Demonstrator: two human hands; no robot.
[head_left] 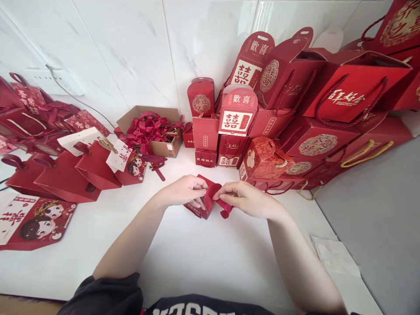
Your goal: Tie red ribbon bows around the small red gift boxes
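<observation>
Hands (187, 190) (251, 199) on small red box (201, 209), apparently ribboned

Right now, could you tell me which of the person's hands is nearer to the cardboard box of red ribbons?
The left. The left hand lies just below and right of the cardboard box, while the right hand sits farther right, across the small red box both hands grip.

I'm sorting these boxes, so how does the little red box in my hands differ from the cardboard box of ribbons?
The small red box is held by the left hand and right hand; the cardboard box sits untouched near the wall. The small red box is red and smaller; the cardboard box is brown and larger, heaped with ribbons. Both rest on the white table.
</observation>
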